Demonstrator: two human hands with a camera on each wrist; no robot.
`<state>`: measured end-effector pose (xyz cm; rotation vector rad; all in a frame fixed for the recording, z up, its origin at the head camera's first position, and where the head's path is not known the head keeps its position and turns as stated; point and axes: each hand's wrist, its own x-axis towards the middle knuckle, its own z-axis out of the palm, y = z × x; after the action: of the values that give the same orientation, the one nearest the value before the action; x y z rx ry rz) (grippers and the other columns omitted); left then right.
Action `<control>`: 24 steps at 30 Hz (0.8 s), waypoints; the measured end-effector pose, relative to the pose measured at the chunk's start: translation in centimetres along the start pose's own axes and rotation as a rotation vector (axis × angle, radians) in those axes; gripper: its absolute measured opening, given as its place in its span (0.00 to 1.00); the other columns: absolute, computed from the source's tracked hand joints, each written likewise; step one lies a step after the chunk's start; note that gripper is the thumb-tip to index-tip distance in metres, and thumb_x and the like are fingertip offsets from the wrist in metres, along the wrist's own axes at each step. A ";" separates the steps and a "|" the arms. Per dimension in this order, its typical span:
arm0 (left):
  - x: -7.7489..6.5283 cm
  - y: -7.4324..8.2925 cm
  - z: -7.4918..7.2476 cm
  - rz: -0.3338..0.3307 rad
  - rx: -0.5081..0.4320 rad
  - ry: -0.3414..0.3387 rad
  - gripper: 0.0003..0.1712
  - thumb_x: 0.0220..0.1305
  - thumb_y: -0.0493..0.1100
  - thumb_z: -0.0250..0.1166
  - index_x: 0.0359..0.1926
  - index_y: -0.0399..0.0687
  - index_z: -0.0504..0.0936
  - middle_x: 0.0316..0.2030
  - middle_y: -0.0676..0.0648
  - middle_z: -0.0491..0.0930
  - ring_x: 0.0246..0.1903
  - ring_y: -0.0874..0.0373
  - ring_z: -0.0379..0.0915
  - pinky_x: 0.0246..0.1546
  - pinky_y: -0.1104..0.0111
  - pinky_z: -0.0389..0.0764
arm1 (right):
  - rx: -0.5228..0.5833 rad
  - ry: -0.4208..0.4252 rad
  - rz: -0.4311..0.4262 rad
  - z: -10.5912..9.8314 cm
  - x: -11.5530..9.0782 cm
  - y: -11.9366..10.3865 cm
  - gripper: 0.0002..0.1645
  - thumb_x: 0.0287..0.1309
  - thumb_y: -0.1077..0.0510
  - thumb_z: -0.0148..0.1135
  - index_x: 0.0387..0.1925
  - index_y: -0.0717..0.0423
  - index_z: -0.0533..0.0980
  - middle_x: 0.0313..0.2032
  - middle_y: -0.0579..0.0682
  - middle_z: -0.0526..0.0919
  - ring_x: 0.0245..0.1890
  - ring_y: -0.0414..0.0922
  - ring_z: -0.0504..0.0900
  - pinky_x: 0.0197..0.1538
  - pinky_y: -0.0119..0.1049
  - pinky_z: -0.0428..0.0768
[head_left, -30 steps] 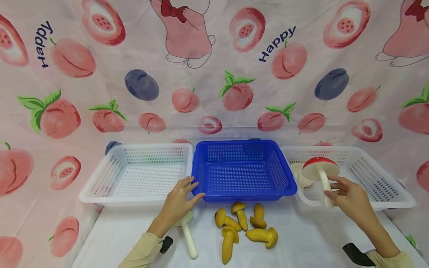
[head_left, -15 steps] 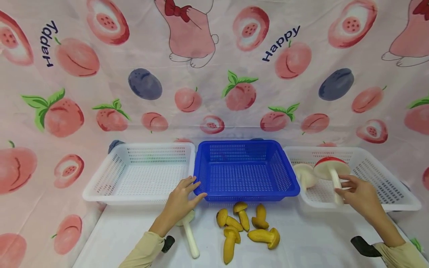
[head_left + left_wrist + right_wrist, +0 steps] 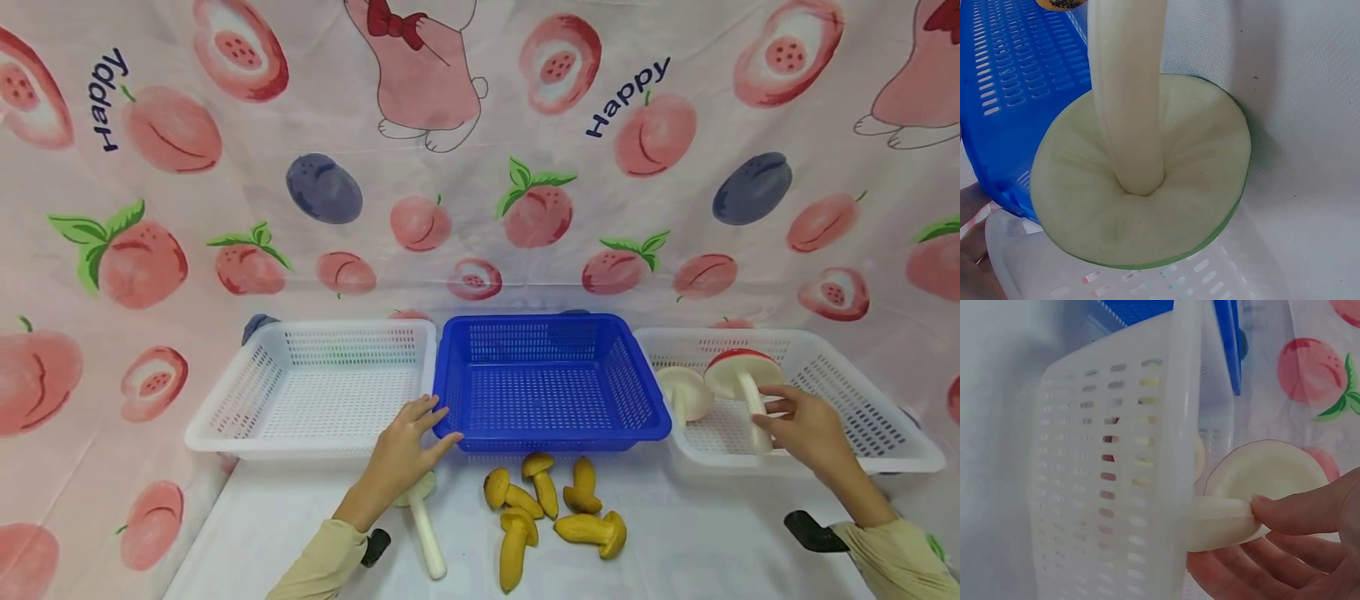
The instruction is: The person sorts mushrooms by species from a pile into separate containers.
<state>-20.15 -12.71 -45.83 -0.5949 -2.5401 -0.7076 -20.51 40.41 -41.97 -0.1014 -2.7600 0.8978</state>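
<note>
My right hand pinches the white stem of a red-capped toy mushroom between thumb and fingers. The mushroom is low inside the right white basket, cap tilted away from me, and its stem shows behind the basket wall in the right wrist view. To its left in that basket lies another pale mushroom. My left hand, fingers spread, rests at the left front corner of the blue basket. Under the left wrist lies a mushroom with a green-edged cap, partly hidden in the head view.
Several yellow-brown toy mushrooms lie on the white tabletop before the blue basket. A second white basket stands at the left. Behind the row of baskets hangs a fruit-printed cloth.
My right hand has carried the red-capped mushroom slightly right and lower into the basket, uncovering more of the pale mushroom there. The left hand keeps its place on the blue basket.
</note>
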 end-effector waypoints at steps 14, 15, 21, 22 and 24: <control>-0.1 0.0 0.0 0.012 -0.002 0.010 0.28 0.55 0.54 0.70 0.49 0.38 0.83 0.56 0.39 0.75 0.60 0.47 0.67 0.53 0.52 0.74 | 0.080 -0.099 0.125 0.4 0.6 0.4 0.31 0.53 0.67 0.60 0.52 0.86 0.59 0.37 0.79 0.73 0.26 0.54 0.81 0.22 0.38 0.82; -0.1 0.0 0.0 0.011 -0.003 0.009 0.27 0.55 0.54 0.70 0.49 0.38 0.83 0.56 0.39 0.75 0.60 0.47 0.67 0.53 0.52 0.74 | 0.083 -0.104 0.124 0.5 0.7 0.6 0.31 0.53 0.67 0.59 0.51 0.87 0.59 0.36 0.78 0.73 0.24 0.53 0.81 0.22 0.37 0.82; 0.0 0.1 0.1 0.019 -0.008 0.009 0.27 0.54 0.54 0.70 0.49 0.38 0.83 0.56 0.39 0.75 0.60 0.46 0.67 0.54 0.52 0.74 | 0.065 -0.147 0.173 0.8 1.2 1.2 0.32 0.53 0.67 0.58 0.50 0.89 0.57 0.36 0.79 0.72 0.22 0.51 0.82 0.23 0.39 0.82; 0.0 0.1 0.0 0.021 -0.006 0.009 0.28 0.55 0.54 0.70 0.49 0.38 0.83 0.56 0.39 0.75 0.60 0.46 0.67 0.54 0.52 0.74 | 0.052 -0.157 0.188 0.8 1.3 1.2 0.32 0.53 0.67 0.58 0.50 0.89 0.57 0.36 0.79 0.72 0.22 0.51 0.82 0.23 0.39 0.82; 0.0 0.1 0.0 0.022 -0.004 0.010 0.28 0.55 0.54 0.69 0.49 0.38 0.83 0.56 0.39 0.75 0.60 0.46 0.67 0.54 0.53 0.74 | 0.024 -0.174 0.194 0.9 1.5 1.1 0.32 0.53 0.66 0.59 0.50 0.88 0.58 0.34 0.78 0.73 0.21 0.50 0.82 0.23 0.40 0.82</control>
<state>-20.13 -12.63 -45.80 -0.6183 -2.5197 -0.7066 -22.23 41.02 -43.02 -0.3046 -2.9378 1.0335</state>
